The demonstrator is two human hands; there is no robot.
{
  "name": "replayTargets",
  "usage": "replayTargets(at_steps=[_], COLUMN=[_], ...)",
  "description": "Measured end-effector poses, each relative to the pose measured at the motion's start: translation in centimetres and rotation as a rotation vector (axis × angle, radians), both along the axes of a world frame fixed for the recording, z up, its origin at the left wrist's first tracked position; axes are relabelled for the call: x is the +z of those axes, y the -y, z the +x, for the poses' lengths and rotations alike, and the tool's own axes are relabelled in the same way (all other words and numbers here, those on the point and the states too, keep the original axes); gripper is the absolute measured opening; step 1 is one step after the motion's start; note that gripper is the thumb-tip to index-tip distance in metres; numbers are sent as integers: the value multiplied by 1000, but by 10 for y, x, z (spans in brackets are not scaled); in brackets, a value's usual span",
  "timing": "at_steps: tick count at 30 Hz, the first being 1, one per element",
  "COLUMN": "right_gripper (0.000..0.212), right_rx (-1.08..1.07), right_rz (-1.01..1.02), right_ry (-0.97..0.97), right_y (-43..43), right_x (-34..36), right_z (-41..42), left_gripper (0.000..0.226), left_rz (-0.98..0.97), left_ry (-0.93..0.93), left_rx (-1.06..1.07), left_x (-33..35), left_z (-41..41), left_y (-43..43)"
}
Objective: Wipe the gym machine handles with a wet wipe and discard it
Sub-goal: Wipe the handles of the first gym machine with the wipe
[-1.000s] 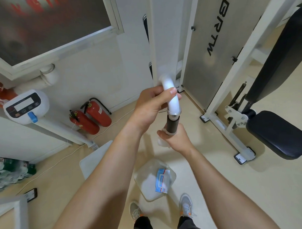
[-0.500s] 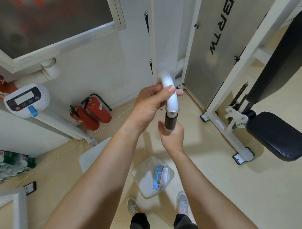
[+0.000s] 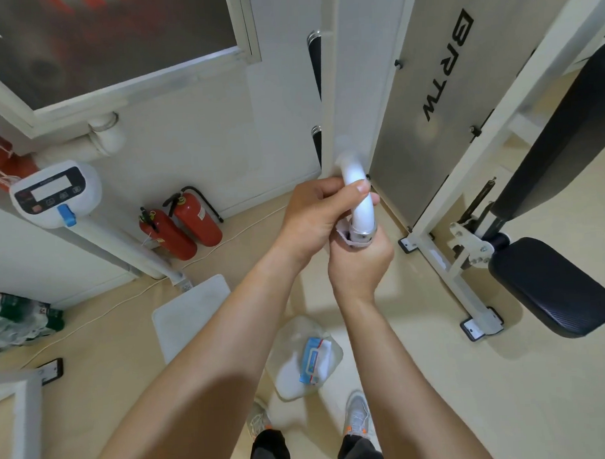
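A curved white handle bar juts from the gym machine's white upright and ends in a chrome collar and a dark grip. My left hand is closed around the white bend, thumb on top. Directly below it, my right hand wraps the dark grip, which is fully hidden by my fingers. A white wet wipe is bunched between that hand and the grip, its edge showing just under the collar. A blue pack of wipes lies on a clear plastic lid on the floor by my feet.
The machine's frosted weight-stack panel and white frame stand to the right, with a black padded seat beyond. Two red fire extinguishers lean on the wall at left, beside a standing scale. A white mat lies on the floor.
My right hand has slid up the dark grip with the wipe until it reaches the chrome collar, covering the grip. My left hand has stayed on the white bend.
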State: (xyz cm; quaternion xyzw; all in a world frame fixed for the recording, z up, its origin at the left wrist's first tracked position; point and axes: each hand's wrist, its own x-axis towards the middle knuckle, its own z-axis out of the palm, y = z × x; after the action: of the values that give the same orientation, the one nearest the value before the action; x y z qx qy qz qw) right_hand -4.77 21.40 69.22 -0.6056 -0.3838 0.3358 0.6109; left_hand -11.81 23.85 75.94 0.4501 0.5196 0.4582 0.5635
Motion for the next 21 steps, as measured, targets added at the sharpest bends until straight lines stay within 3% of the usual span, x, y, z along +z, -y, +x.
replayTargets(at_steps=[2, 6, 10, 13, 17, 19, 21], right_gripper=[20, 32, 30, 23, 28, 26, 24], right_rx=[9, 426, 733, 680, 288, 197, 259], right_rz=[-44, -276, -327, -179, -6, -21, -145], right_ry=[40, 41, 168, 87, -4, 3, 13], right_y=[-2, -1, -12, -11, -2, 2, 4], right_x=[-26, -68, -46, -1, 17, -2, -37], right_z=[1, 21, 38, 36, 13, 7, 9], left_gripper=[38, 47, 53, 33, 27, 33, 40], left_rz=[4, 21, -5, -36, -66, -75, -70], left_ry=[-11, -34, -30, -17, 11, 9, -2], left_rx=[22, 87, 150, 197, 199, 193, 188], left_x=[0, 1, 4, 4, 6, 7, 7], left_z=[2, -1, -1, 5, 9, 10, 8], left_y=[2, 1, 4, 7, 13, 15, 16])
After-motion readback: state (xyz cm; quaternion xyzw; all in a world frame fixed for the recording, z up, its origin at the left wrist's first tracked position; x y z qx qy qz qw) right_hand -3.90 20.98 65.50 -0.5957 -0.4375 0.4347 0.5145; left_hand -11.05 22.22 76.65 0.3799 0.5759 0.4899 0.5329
